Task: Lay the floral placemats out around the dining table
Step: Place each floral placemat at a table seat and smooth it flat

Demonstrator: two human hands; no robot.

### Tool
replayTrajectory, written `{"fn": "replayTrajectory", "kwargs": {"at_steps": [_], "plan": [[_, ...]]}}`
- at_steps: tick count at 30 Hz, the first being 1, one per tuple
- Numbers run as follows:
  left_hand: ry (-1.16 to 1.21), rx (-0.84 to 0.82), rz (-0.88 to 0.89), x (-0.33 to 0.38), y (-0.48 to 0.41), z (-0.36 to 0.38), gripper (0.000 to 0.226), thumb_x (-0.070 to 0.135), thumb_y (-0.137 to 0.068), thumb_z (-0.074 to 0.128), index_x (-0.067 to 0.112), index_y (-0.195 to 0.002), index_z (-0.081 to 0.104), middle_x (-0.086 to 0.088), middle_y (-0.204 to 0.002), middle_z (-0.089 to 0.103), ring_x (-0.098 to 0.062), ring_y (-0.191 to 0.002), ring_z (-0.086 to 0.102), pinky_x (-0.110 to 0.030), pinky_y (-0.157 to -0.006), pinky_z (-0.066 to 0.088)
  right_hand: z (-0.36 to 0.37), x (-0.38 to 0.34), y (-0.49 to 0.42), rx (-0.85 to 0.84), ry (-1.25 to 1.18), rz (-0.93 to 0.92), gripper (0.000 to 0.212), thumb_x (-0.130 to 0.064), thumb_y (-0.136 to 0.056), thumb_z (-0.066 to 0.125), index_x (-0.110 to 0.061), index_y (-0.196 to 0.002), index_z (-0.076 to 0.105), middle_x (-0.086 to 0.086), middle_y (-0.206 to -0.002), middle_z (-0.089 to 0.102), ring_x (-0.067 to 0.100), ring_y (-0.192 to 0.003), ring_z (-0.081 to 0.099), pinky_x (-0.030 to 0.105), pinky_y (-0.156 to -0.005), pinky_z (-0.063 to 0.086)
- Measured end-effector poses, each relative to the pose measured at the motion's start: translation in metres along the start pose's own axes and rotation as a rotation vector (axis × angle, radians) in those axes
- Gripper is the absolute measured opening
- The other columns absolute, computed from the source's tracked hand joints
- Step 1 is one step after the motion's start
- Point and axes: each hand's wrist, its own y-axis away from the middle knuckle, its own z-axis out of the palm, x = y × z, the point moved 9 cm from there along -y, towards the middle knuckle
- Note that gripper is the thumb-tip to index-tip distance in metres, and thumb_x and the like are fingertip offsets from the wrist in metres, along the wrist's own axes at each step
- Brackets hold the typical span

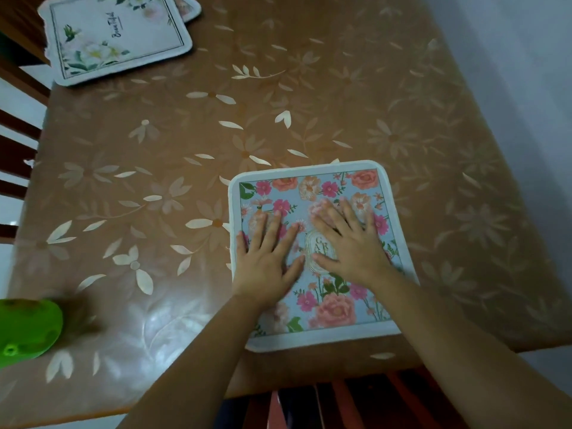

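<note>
Left hand (266, 258), right hand (349, 243) flatten placemat (337, 311) lying square.

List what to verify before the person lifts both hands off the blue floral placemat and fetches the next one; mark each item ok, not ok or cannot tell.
1. Blue floral placemat lies flat, wholly on the table: ok.
2. Left hand and right hand press it with straight fingers, gripping nothing: ok.
3. White floral placemat at the far left corner is laid out singly: not ok, it overlaps another mat beneath.
4. Green object at the near left leaves that place free: cannot tell, blurred.
</note>
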Motion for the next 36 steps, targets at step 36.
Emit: {"fn": "replayTrajectory", "kwargs": {"at_steps": [36], "plan": [[-0.031, -0.046, -0.034, 0.019, 0.08, 0.015, 0.062, 0.055, -0.089, 0.013, 0.032, -0.136, -0.019, 0.002, -0.149, -0.021, -0.015, -0.132, -0.032, -0.038, -0.101, -0.029, 0.009, -0.014, 0.095, -0.023, -0.04, 0.189, 0.071, -0.068, -0.08, -0.003, -0.034, -0.141, 0.006, 0.005, -0.153, 0.007, 0.034, -0.14, -0.003, 0.06, -0.107, 0.002]]}}
